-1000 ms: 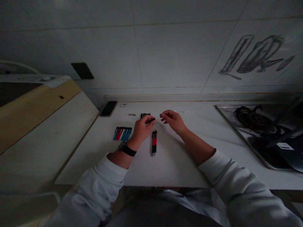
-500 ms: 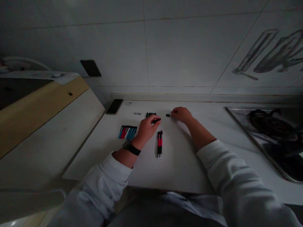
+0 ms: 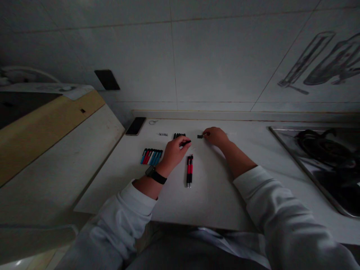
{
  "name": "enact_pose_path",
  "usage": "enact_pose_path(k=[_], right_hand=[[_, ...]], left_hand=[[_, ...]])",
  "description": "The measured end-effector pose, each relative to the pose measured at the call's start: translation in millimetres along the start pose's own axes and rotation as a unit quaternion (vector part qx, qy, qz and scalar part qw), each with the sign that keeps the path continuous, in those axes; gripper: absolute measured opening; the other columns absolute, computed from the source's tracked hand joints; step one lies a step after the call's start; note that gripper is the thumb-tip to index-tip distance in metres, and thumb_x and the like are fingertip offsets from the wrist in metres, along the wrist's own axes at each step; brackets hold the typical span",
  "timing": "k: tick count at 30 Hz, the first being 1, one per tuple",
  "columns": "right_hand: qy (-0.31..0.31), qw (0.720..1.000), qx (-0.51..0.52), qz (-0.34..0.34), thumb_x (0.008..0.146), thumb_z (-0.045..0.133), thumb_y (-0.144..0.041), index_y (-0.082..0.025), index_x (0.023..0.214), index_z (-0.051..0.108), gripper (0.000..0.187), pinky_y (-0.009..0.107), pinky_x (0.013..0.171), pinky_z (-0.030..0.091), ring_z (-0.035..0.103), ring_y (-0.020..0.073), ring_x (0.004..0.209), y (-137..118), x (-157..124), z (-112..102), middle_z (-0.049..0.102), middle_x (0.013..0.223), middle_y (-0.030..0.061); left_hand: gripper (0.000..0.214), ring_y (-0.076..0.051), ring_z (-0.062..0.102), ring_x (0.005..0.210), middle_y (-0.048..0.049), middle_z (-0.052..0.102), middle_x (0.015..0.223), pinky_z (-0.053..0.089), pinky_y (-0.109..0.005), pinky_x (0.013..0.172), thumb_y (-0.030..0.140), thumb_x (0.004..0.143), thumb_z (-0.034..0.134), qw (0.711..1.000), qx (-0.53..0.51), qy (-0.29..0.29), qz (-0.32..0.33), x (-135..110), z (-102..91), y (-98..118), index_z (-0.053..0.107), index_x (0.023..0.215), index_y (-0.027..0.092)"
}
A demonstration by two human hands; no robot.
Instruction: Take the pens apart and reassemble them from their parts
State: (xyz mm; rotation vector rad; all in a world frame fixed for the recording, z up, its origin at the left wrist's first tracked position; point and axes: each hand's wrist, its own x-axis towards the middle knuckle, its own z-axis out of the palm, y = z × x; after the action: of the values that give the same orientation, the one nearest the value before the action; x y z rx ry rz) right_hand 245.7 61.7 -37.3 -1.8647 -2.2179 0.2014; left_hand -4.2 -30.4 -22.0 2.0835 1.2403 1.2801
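Note:
My left hand (image 3: 176,149) is closed around a short black pen part (image 3: 185,143), its tip pointing right. Just behind that hand lies a row of black pen parts (image 3: 179,135), partly covered by it. My right hand (image 3: 215,135) has its fingertips pinched together at the right edge of a small dark cluster of pieces (image 3: 200,137); whatever is between them is too small to make out. Nearer me lie two red-and-black pens (image 3: 189,171), side by side. Left of my left hand rests a row of blue, red and white pen barrels (image 3: 152,157) with dark ends.
Small springs (image 3: 163,134) lie in a row behind the barrels. A phone (image 3: 135,126) and a thin ring (image 3: 152,122) are at the back left of the white counter (image 3: 213,202). A gas stove (image 3: 323,165) borders the right; a tiled wall (image 3: 213,63) rises behind.
My right fingertips have shifted slightly left, onto the edge of the small dark pieces. The left hand keeps its hold on the black pen part, almost still.

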Motion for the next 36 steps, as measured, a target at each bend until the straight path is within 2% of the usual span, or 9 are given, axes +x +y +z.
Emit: enact_pose_path(k=[6, 14, 18, 21, 23, 25, 28, 33, 36], right_hand=[[0.010, 0.999, 0.004, -0.034, 0.089, 0.062, -0.022, -0.024, 0.113, 0.081, 0.031, 0.032, 0.088, 0.051, 0.068, 0.0240, 0.097, -0.1, -0.7, 2.4, 0.075, 0.110, 0.0109], [0.001, 1.000, 0.003, -0.025, 0.090, 0.060, -0.021, -0.023, 0.112, 0.081, 0.031, 0.032, 0.089, 0.049, 0.067, 0.0245, 0.098, -1.6, -0.8, 3.2, 0.075, 0.110, 0.0114], [0.025, 0.999, 0.019, -0.028, 0.090, 0.061, -0.020, -0.022, 0.115, 0.078, 0.031, 0.032, 0.090, 0.048, 0.067, 0.0233, 0.099, -4.6, -5.4, -4.6, 0.075, 0.111, 0.0103], [0.039, 0.996, 0.040, -0.073, 0.091, 0.063, -0.023, -0.022, 0.109, 0.078, 0.024, 0.030, 0.087, 0.047, 0.067, 0.0216, 0.094, -15.2, -11.6, -13.1, 0.076, 0.107, 0.0083], [0.006, 0.989, 0.056, -0.134, 0.091, 0.064, -0.025, -0.023, 0.103, 0.078, 0.019, 0.029, 0.084, 0.047, 0.067, 0.0199, 0.089, -26.6, -16.1, -15.8, 0.077, 0.103, 0.0058], [-0.053, 0.979, 0.059, -0.189, 0.089, 0.067, -0.025, -0.024, 0.100, 0.079, 0.015, 0.028, 0.082, 0.046, 0.067, 0.0192, 0.087, -38.5, -20.2, -14.7, 0.077, 0.099, 0.0039], [-0.111, 0.969, 0.029, -0.218, 0.085, 0.072, -0.023, -0.024, 0.096, 0.079, 0.012, 0.029, 0.084, 0.046, 0.068, 0.0217, 0.092, -51.7, -25.8, -8.2, 0.077, 0.097, 0.0049], [-0.123, 0.969, -0.009, -0.214, 0.087, 0.067, -0.017, -0.020, 0.097, 0.077, 0.014, 0.030, 0.085, 0.046, 0.068, 0.0243, 0.099, -59.3, -35.4, -2.7, 0.076, 0.104, 0.0106], [-0.091, 0.977, 0.011, -0.190, 0.091, 0.062, -0.017, -0.019, 0.101, 0.075, 0.016, 0.030, 0.084, 0.046, 0.067, 0.0229, 0.096, -58.8, -40.4, -16.4, 0.076, 0.105, 0.0109]], left_hand=[[0.011, -0.018, 0.073, 0.090, -0.0042, 0.078, 0.098, 0.060, -0.032, 0.086, 0.020, 0.091, 0.074, 1.000, 0.002, -0.001, 0.004, -0.2, -0.2, -0.4, 0.072, 0.102, 0.021], [0.012, -0.017, 0.074, 0.090, -0.0042, 0.078, 0.099, 0.060, -0.031, 0.085, 0.020, 0.091, 0.074, 1.000, 0.000, -0.002, 0.008, 0.8, 0.9, -4.7, 0.072, 0.103, 0.021], [0.011, -0.017, 0.073, 0.092, -0.0041, 0.078, 0.101, 0.060, -0.032, 0.087, 0.021, 0.092, 0.073, 1.000, 0.002, -0.002, 0.010, 2.1, 0.5, -9.4, 0.073, 0.103, 0.022], [0.012, -0.017, 0.072, 0.094, -0.0042, 0.078, 0.103, 0.059, -0.032, 0.089, 0.022, 0.092, 0.073, 1.000, 0.009, 0.015, 0.011, 3.3, -0.8, -12.9, 0.074, 0.104, 0.022], [0.013, -0.018, 0.072, 0.094, -0.0046, 0.078, 0.103, 0.059, -0.032, 0.089, 0.022, 0.093, 0.072, 1.000, 0.011, 0.023, 0.005, 4.2, -1.5, -15.5, 0.074, 0.105, 0.021], [0.013, -0.018, 0.072, 0.095, -0.0047, 0.078, 0.104, 0.058, -0.032, 0.089, 0.022, 0.092, 0.072, 1.000, 0.011, 0.025, 0.002, 4.9, -1.7, -18.2, 0.073, 0.106, 0.021], [0.014, -0.018, 0.072, 0.096, -0.0046, 0.078, 0.105, 0.058, -0.032, 0.090, 0.021, 0.092, 0.072, 1.000, 0.009, 0.019, 0.003, 5.4, -0.9, -21.7, 0.073, 0.106, 0.021], [0.013, -0.019, 0.073, 0.097, -0.0058, 0.078, 0.105, 0.058, -0.034, 0.090, 0.023, 0.093, 0.071, 1.000, 0.007, 0.015, 0.001, 5.3, 0.7, -23.5, 0.073, 0.106, 0.021], [0.014, -0.019, 0.073, 0.097, -0.0059, 0.078, 0.105, 0.058, -0.034, 0.090, 0.024, 0.093, 0.070, 1.000, 0.003, 0.006, 0.006, 5.0, 0.8, -23.4, 0.073, 0.106, 0.021]])
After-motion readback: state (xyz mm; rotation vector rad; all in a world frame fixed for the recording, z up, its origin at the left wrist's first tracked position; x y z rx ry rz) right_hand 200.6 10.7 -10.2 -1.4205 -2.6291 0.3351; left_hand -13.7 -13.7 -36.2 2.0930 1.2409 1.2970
